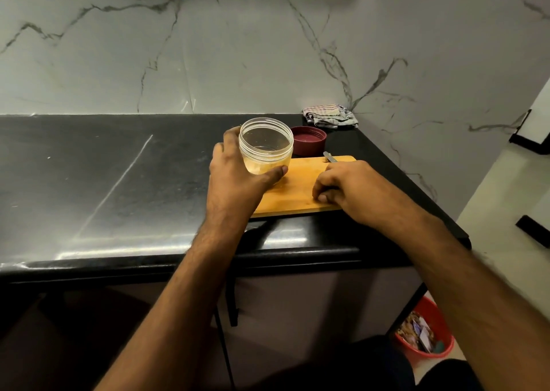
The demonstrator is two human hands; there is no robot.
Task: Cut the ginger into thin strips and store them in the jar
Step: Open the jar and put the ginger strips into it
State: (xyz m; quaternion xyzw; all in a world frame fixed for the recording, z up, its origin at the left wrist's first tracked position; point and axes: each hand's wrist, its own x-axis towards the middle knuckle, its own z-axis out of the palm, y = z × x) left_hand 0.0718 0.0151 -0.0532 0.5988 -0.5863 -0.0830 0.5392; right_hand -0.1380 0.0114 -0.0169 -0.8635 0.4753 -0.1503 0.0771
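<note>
A: Start at the right hand (342,186). What is it doing?

B: It rests low on the board (297,182), fingers curled toward the thumb as if pinching something small. I cannot tell what, if anything, it has; the fingers hide it. A knife (330,157) pokes out just beyond the knuckles, blade pointing to the far edge of the board.

A: And the left hand (238,170)?

B: Wrapped round the jar (266,146), thumb across the near wall, fingers behind. The jar is upright, mouth uncovered, its base at the board's left end.

A: So which way does the jar lie from the right hand?

B: To its left and slightly farther off, near, with bare board between them. My guess is the next move carries ginger leftward and up over the rim, so the left hand steadies the target.

A: Where is the ginger itself?

B: Something pale yellow shows at the bottom of the jar; probably strips, though it could be the board seen through the plastic. No whole piece shows on the board.

A: Anything in the way?

B: Nothing between hand and jar. The lid (308,140) lies upturned just behind the jar on the dark surface (119,167), with a cloth (330,116) farther back by the wall.
</note>
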